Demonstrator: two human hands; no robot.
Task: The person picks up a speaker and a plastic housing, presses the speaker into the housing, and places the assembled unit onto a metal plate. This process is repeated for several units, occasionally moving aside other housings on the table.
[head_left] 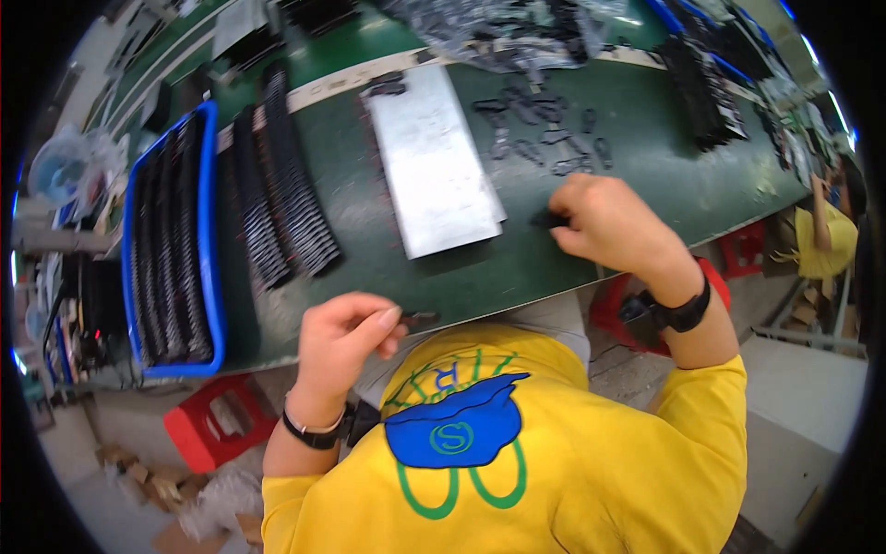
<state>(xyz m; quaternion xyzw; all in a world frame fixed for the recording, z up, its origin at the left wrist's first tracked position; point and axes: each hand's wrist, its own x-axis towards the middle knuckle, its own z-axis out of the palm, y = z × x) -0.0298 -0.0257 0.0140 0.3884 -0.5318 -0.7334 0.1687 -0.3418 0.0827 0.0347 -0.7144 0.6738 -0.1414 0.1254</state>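
Observation:
My left hand (346, 340) is closed near the table's front edge, pinching a small dark part (422, 318) between thumb and fingers. To the right, my right hand (614, 222) grips another small black part (551, 220) just above the green tabletop. A long silver metal block (434, 162) lies between and beyond my hands, with a few black pieces (388, 86) on its far left corner. Past my right hand, several loose small black parts (540, 111) are scattered on the table. What exact kind these parts are, I cannot tell.
On the left stands a blue tray (218, 314) holding rows of black parts. Two more black rows (293, 175) lie beside it. A clear plastic bag (489, 37) of parts sits at the back. Red stools (217, 425) stand below the table; another person (824, 231) is at far right.

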